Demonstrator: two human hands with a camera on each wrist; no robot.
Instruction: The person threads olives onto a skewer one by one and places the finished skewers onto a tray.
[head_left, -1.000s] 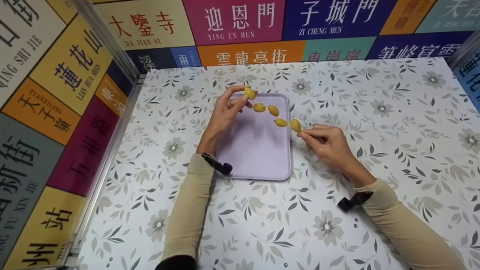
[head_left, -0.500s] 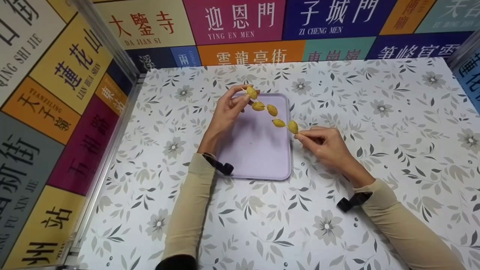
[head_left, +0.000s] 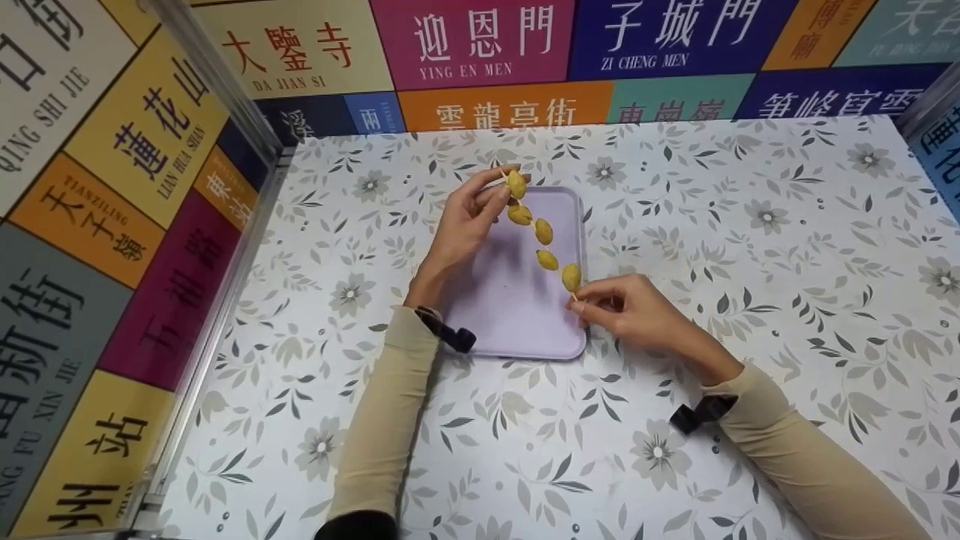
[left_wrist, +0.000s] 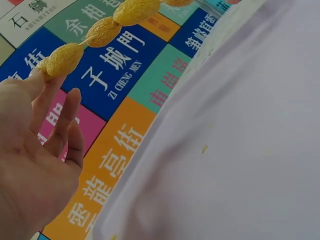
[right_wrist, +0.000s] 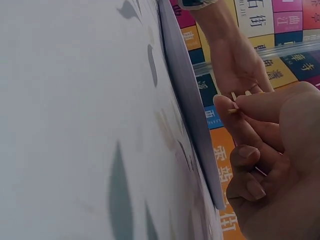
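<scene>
Several wrinkled yellow oval pieces (head_left: 543,232) hang in a slanting row on a thin pale strand, above the lilac tray (head_left: 510,322). My left hand (head_left: 466,225) pinches the upper end by the topmost piece. In the left wrist view, thumb and finger meet at that end piece (left_wrist: 65,60), and the other fingers bend loosely. My right hand (head_left: 626,311) pinches the lower end of the strand, just under the lowest piece, over the tray's right edge. Pale tips of the strand (right_wrist: 234,110) show at its thumb and forefinger in the right wrist view.
The tray lies on a white tabletop (head_left: 750,300) printed with grey flowers and leaves. Tiny yellow crumbs (left_wrist: 204,149) dot the tray. Colourful lettered panels (head_left: 480,45) stand along the back and left edges of the table.
The right hand has come left and down toward me, and the left hand has shifted slightly right. The row of yellow pieces now hangs more steeply.
</scene>
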